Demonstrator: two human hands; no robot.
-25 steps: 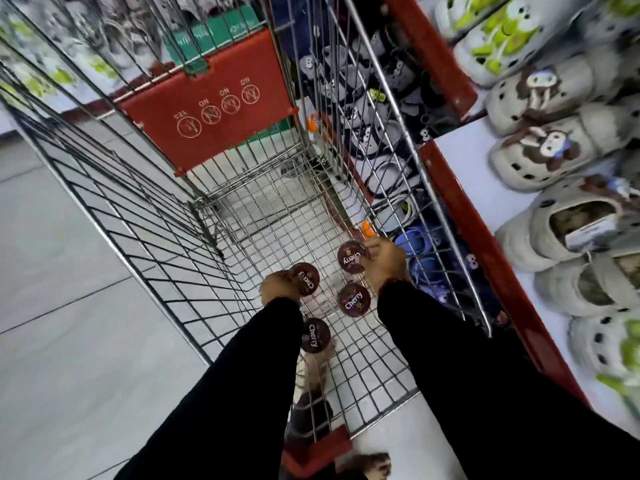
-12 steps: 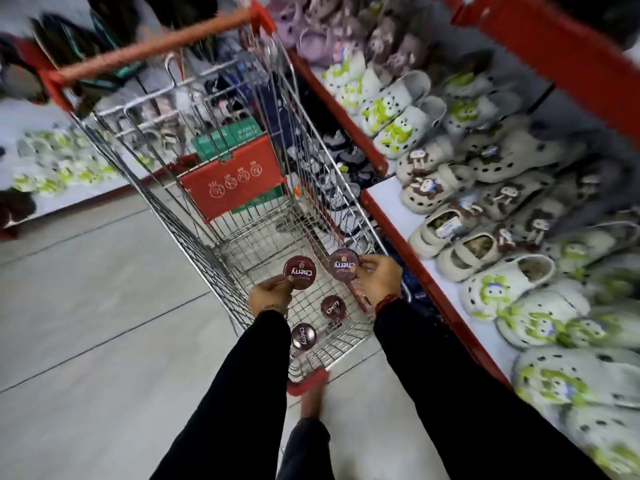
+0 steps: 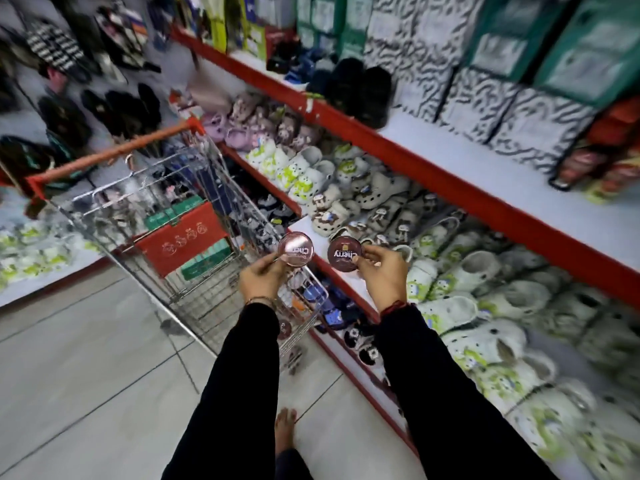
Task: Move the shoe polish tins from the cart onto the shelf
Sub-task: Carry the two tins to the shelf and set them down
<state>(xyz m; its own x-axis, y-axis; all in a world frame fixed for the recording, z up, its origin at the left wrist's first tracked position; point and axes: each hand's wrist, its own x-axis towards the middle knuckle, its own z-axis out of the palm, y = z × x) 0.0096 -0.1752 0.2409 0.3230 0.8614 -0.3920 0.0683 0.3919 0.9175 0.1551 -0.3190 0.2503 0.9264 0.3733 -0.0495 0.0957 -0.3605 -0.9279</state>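
Note:
My left hand (image 3: pixel 261 280) holds a round dark red shoe polish tin (image 3: pixel 295 249) by its edge, its lid catching glare. My right hand (image 3: pixel 381 275) grips a second tin (image 3: pixel 344 254) with a "Cherry" label. Both tins are raised side by side above the near right corner of the wire cart (image 3: pixel 180 237). One more tin (image 3: pixel 284 329) lies low in the cart, seen partly behind my left sleeve. The red-edged shelf (image 3: pixel 450 178) runs along the right; its upper board has a bare white stretch.
White and green clogs (image 3: pixel 460 306) crowd the lower shelf boards to the right. Patterned boxes (image 3: pixel 540 123) and dark slippers (image 3: pixel 360 88) stand on the upper board. Hanging footwear covers the wall at left. Grey tiled floor lies left of the cart, and a bare foot (image 3: pixel 284 431) shows below.
Both hands lifted their tins up out of the cart basket and toward the shelf. The view has swung up and right, showing the upper shelf board.

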